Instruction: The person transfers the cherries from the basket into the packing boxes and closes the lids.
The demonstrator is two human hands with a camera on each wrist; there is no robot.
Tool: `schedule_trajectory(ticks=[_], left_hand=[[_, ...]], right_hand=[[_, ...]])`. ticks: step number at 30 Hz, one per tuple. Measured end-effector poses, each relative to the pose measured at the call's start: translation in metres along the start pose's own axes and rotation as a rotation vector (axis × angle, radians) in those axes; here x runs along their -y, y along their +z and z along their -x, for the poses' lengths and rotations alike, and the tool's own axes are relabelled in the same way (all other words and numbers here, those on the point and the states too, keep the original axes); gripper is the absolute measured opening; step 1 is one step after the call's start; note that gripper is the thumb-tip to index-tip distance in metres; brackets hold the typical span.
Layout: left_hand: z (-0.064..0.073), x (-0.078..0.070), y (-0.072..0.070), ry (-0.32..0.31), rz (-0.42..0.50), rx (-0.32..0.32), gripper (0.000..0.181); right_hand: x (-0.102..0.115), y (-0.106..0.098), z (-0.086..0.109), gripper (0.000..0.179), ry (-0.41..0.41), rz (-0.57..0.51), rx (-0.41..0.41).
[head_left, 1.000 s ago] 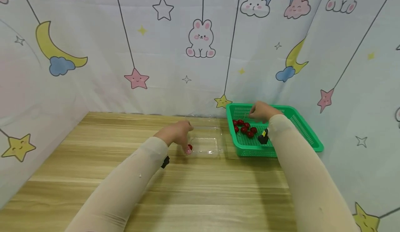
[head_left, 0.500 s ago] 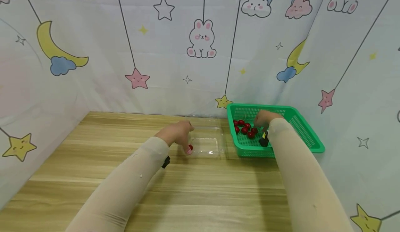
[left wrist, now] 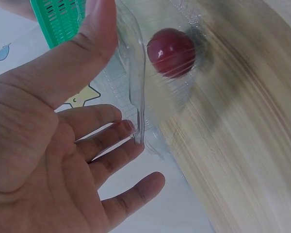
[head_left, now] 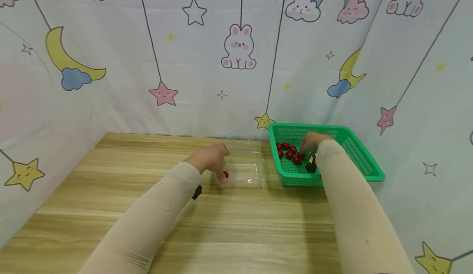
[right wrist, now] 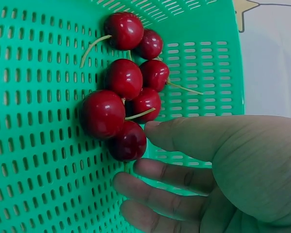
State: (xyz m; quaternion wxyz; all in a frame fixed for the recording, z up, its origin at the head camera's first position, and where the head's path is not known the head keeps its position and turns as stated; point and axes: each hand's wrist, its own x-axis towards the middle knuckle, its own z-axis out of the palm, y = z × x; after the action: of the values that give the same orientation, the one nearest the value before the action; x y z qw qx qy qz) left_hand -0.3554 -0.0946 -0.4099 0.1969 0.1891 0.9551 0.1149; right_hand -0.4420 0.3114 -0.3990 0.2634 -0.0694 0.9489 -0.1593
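In the head view my left hand [head_left: 210,158] is at the left side of a clear plastic box [head_left: 242,172]. The left wrist view shows loosely bent fingers, with fingertips [left wrist: 128,127] at the box's rim and the thumb spread apart from them. One dark red cherry [left wrist: 171,52] shows through the clear plastic. My right hand [head_left: 312,141] reaches down into a green perforated basket [head_left: 332,177]. In the right wrist view its thumb and fingers are spread at the lowest cherry [right wrist: 127,141] of a cluster, with the thumb tip right at its edge.
Several more cherries [right wrist: 125,79], some with green stems, lie together on the basket's floor. The basket stands right of the clear box on a wooden table [head_left: 236,224]. A printed white cloth [head_left: 199,60] hangs behind and at the sides.
My right hand has moved lower into the basket, closer to the cherries, and its fingers have come to the cluster. My left hand has stayed at the box.
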Motion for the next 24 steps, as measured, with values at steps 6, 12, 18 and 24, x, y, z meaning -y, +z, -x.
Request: schedule_trajectory(ticks=[6, 12, 18, 24], left_hand=[[0.001, -0.004, 0.001, 0.000, -0.014, 0.001, 0.116], [-0.001, -0.005, 0.002, 0.002, -0.023, -0.002, 0.117], [-0.001, -0.003, 0.002, 0.008, -0.039, -0.003, 0.117], [0.000, -0.003, 0.001, -0.009, -0.030, -0.002, 0.117]], right_hand=[[0.003, 0.004, 0.003, 0.046, 0.027, 0.043, 0.009], [0.002, 0.009, 0.004, 0.043, 0.026, 0.030, -0.020], [0.003, 0.008, 0.003, 0.023, 0.015, 0.046, -0.033], [0.004, -0.007, -0.007, 0.019, -0.029, 0.017, -0.012]])
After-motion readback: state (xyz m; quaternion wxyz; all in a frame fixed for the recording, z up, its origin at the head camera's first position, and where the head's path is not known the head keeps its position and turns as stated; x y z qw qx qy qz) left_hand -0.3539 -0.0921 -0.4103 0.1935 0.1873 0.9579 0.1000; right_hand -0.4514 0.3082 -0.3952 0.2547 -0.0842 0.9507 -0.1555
